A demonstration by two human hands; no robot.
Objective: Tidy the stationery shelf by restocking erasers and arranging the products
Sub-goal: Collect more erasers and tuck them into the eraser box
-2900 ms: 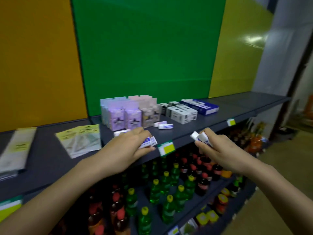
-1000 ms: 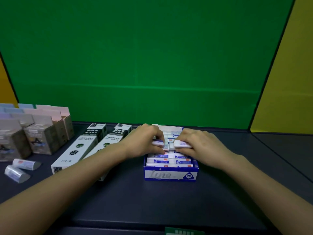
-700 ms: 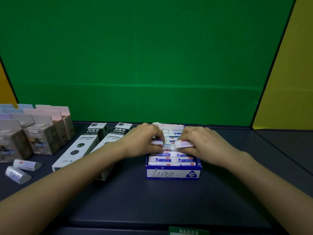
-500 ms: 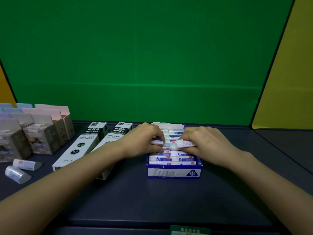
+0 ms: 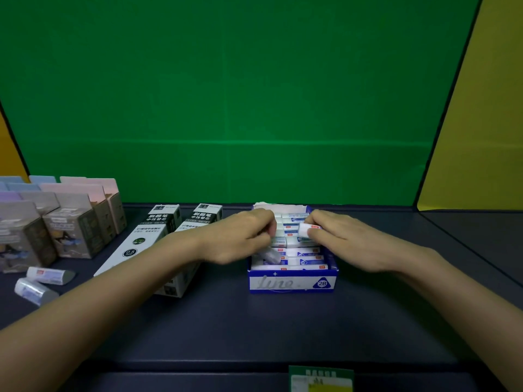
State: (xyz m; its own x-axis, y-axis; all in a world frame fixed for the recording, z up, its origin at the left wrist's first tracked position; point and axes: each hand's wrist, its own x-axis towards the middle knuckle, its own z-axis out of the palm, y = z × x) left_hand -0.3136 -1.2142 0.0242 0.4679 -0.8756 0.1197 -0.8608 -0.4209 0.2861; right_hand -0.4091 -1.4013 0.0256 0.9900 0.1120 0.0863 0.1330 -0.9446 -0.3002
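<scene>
A green back panel [image 5: 226,94] stood behind the dark shelf [image 5: 254,329]. At the far left was a cluster of pastel boxes [image 5: 68,222], with two long refill boxes [image 5: 158,236] lying just beside them. The blue eraser box [image 5: 291,282] sat mid-shelf, open-topped and packed with rows of white erasers [image 5: 305,260]. Both hands were over it. The right hand [image 5: 348,241] pinched a single eraser [image 5: 307,230] in its fingers above the rows. The left hand [image 5: 240,239] had its fingers curled into the box beside a blurred eraser [image 5: 270,255]. Whether it held that one could not be told. Two loose erasers [image 5: 48,275] lay at the left.
</scene>
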